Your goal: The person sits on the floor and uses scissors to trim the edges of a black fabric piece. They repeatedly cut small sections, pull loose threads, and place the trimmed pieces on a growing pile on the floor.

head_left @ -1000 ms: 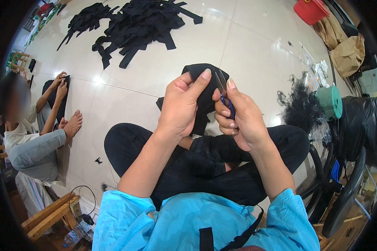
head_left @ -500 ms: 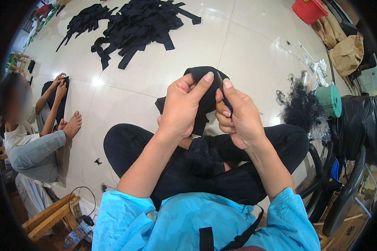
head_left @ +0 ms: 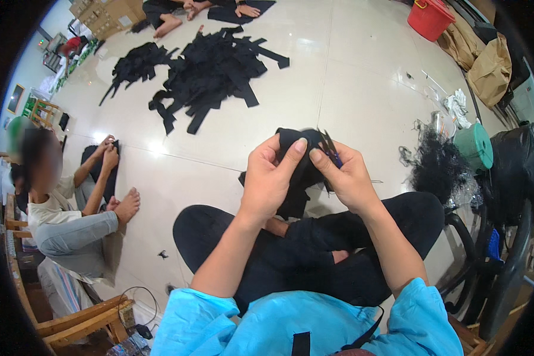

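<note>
Over the lap, between the two hands: a black cloth piece is held up above the crossed legs in dark trousers, its top at fingertip height and its loose lower end hanging down toward the knees.
Floor: pale glossy tile floor carries everything; no table shows.
Far pile: a big heap of black strips lies well apart, far and to the left of the held piece.
Other person: a person sitting at the left edge holds another dark piece with their own hands; these are kept apart from the wearer's.
Right clutter: a tangle of black thread scraps and a green spool lie near on the right; a red bucket stands far right.
Cloth axis: the long run of the black cloth piece goes roughly far to near, top pinched, tail drooping.
Which hand is nearer: both touch it; the left covers more of it.
Left hand: closed on the left side of the cloth, thumb reaching up across its front.
Right hand: fingers curled shut on a small blue-handled tool, likely snips, at the cloth's upper right edge; whether the blades are apart I cannot tell.
Gap between hands: the thumbs nearly meet at the top.
</note>
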`<state>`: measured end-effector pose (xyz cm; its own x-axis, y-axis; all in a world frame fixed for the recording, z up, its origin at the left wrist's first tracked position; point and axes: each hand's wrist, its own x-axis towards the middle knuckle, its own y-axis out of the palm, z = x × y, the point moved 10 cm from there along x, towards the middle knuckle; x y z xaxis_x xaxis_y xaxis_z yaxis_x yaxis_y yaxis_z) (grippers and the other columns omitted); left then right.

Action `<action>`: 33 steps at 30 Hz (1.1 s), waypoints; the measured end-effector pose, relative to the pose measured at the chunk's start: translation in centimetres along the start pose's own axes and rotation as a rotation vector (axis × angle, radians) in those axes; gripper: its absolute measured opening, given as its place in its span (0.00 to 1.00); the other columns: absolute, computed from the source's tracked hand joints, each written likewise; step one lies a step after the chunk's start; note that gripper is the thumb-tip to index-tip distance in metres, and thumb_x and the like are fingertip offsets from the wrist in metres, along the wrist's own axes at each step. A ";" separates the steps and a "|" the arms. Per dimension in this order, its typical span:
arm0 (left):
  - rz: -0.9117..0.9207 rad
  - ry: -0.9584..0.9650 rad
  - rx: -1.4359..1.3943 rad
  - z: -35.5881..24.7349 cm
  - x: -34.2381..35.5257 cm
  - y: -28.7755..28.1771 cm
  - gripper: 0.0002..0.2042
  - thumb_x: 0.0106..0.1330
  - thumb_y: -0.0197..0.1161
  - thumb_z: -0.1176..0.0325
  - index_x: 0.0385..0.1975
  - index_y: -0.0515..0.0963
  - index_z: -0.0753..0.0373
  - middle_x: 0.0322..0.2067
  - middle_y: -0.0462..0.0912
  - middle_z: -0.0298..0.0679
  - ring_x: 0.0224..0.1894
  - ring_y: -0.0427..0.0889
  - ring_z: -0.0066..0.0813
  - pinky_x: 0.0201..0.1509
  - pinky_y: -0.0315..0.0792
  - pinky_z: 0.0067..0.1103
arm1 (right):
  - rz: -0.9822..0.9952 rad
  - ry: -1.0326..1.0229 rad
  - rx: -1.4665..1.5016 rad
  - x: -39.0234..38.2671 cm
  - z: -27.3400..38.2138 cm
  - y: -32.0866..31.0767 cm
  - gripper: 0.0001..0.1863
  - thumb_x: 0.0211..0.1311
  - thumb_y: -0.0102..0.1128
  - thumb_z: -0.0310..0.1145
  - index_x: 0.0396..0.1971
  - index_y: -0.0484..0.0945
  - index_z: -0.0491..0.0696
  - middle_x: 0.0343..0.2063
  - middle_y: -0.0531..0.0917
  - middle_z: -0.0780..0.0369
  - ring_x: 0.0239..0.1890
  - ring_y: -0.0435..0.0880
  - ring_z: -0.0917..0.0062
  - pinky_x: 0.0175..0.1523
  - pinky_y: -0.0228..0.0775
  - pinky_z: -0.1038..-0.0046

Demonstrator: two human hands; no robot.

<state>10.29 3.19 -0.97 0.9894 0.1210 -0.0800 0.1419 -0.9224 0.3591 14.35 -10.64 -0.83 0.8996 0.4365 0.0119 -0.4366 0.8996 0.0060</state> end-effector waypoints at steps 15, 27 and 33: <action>-0.013 0.268 0.699 0.4 -0.2 2.1 0.12 0.71 0.70 0.70 0.47 0.77 0.68 0.41 0.85 0.37 0.43 0.81 0.22 0.48 0.76 0.23 | -0.314 -0.081 0.332 -1.3 4.4 -5.6 0.12 0.75 0.68 0.39 0.33 0.77 0.50 0.17 0.68 0.77 0.14 0.61 0.94 0.18 0.49 0.84; 0.305 -0.067 0.257 0.5 -1.8 5.2 0.15 0.71 0.73 0.61 0.44 0.85 0.68 0.37 0.87 0.35 0.41 0.82 0.18 0.49 0.76 0.20 | -0.622 -0.249 0.255 -1.0 4.7 -11.2 0.13 0.74 0.69 0.41 0.35 0.80 0.49 0.19 0.71 0.75 0.15 0.63 0.93 0.20 0.53 0.83; 0.418 -0.320 0.705 3.7 -1.1 3.3 0.18 0.70 0.73 0.56 0.44 0.86 0.68 0.36 0.87 0.34 0.39 0.83 0.21 0.49 0.77 0.22 | -0.629 -0.248 0.310 0.1 2.8 -11.7 0.14 0.72 0.71 0.42 0.35 0.80 0.48 0.19 0.71 0.75 0.15 0.62 0.92 0.20 0.53 0.83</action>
<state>9.54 -1.31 -3.16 0.8853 -0.2881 -0.3649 -0.3861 -0.8929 -0.2318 19.54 -21.18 1.85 0.9681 -0.2087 0.1384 0.1455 0.9185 0.3677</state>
